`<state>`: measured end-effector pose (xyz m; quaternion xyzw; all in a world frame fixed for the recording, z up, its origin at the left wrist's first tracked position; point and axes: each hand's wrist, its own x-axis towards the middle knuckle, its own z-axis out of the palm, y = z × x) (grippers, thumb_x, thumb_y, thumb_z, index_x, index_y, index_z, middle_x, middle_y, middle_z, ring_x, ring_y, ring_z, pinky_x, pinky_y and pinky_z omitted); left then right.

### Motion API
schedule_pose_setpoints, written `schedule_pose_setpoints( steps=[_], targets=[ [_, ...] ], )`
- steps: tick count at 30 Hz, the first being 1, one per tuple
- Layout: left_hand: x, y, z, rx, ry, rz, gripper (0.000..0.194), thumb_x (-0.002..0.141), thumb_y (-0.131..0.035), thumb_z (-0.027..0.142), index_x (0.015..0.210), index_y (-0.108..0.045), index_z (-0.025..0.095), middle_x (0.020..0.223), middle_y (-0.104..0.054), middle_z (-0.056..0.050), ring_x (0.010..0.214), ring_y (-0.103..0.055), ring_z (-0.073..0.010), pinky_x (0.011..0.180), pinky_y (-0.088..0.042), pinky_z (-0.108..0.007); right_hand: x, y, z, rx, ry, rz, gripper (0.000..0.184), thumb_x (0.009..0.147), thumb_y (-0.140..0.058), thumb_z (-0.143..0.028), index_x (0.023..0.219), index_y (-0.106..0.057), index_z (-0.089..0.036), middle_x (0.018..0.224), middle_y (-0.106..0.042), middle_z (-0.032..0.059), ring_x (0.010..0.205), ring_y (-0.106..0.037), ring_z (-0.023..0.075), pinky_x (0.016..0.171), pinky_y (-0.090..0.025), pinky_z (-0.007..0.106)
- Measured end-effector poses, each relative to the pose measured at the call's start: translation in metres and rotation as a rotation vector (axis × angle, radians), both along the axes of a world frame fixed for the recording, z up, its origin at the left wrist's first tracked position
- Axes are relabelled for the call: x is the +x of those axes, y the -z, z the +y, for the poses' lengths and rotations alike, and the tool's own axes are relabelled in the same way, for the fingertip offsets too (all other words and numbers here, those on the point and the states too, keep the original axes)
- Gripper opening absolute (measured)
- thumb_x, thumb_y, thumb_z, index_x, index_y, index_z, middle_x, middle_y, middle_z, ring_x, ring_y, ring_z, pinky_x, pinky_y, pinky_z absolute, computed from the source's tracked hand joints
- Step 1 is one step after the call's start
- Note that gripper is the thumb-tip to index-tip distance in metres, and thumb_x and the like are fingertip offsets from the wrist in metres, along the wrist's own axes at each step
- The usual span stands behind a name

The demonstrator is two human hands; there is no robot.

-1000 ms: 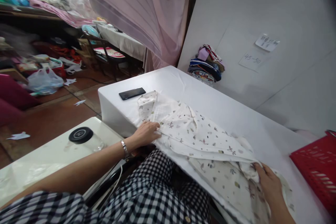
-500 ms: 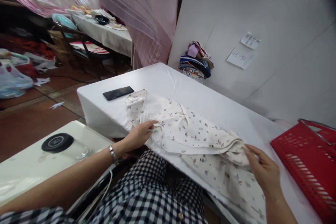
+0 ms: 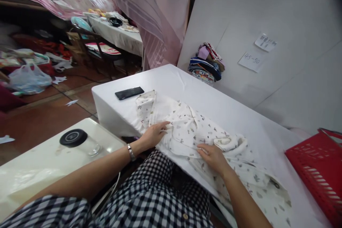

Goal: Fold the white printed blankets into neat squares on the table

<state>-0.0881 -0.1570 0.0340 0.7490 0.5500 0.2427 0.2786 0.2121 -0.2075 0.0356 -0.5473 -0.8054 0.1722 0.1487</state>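
A white printed cloth (image 3: 184, 121) with small leaf and plant figures lies loosely folded along the front of the white-covered table (image 3: 165, 78). My left hand (image 3: 155, 134) has thumb and fingers closed on its near edge, left of the middle. Further right, my right hand (image 3: 212, 156) pinches the near edge of the upper layer; its fingertips are partly hidden. A rolled fold stands up just beyond the right hand, and the rest of the cloth spreads under the right forearm. A black phone (image 3: 129, 93) lies past the cloth's left end.
At right stands a red plastic basket (image 3: 315, 164). A stack of folded fabrics (image 3: 205, 63) sits by the wall, under paper notes (image 3: 251, 60). To the left, a cream side table (image 3: 40, 171) carries a black-lidded glass jar (image 3: 73, 138). A plastic bag (image 3: 30, 78) is on the floor.
My right hand has let go of the cloth's right end and moved left, to the near edge close to my left hand. The right part now lies spread out. My view has shifted slightly left.
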Motion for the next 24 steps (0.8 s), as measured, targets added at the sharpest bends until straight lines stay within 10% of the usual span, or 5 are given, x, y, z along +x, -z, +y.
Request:
schedule_pose_setpoints(
  steps=[13,24],
  targets=[
    [-0.007,0.014,-0.009,0.176,0.04,-0.047,0.023,0.062,-0.042,0.003,0.074,-0.054,0.018,0.079,-0.058,-0.002,0.081,-0.054,-0.0168,0.077,-0.043,-0.031,0.009,0.03,-0.001,-0.141,0.147,0.211,0.031,0.084,-0.047,-0.04,0.095,-0.069,-0.021,0.098,-0.07,0.0056,0.096,-0.062,0.0238,0.088,-0.045,0.038],
    [-0.026,0.013,-0.028,0.207,0.034,0.148,0.025,0.087,-0.044,0.029,0.072,-0.061,0.018,0.094,-0.061,-0.006,0.09,-0.052,-0.0196,0.086,-0.038,-0.035,0.008,0.032,0.0,-0.139,0.183,0.213,0.032,0.083,-0.048,-0.041,0.094,-0.07,-0.022,0.098,-0.07,0.0055,0.097,-0.062,0.0247,0.089,-0.044,0.039]
  ],
)
